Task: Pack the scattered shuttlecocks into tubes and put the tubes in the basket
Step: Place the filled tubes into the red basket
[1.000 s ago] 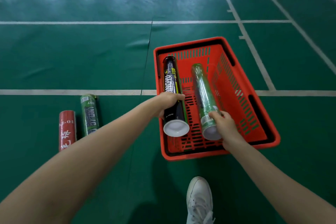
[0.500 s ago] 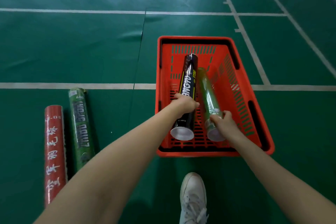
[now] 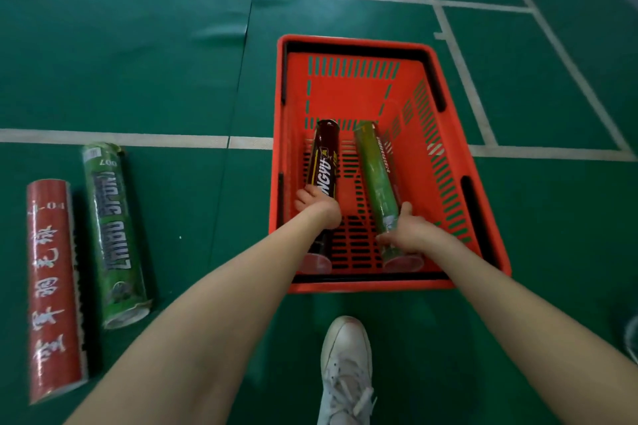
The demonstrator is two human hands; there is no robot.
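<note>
Both tubes in hand are down inside the basket [image 3: 355, 43], lying lengthwise and side by side but apart. The left hand [image 3: 316, 205] has its fingers curled round the middle of the black tube [image 3: 324, 162]. The right hand [image 3: 411, 229] has its fingers wrapped over the near end of the pale green tube [image 3: 374, 176], with the thumb lying along its side. The step looks like setting them down, and it seems nearly done. To finish it well, lower each tube until its whole length rests on the slotted bottom, then open the fingers gently so neither rolls into the other. Keeping them parallel and towards one side should leave room for more. The capped near ends sit close to the near wall, so lift the hands straight up without nudging them. A red tube [image 3: 51, 286] and a dark green tube [image 3: 112, 235] wait on the floor [image 3: 155, 62] to the left, well apart from the basket, and probably go in next.
</note>
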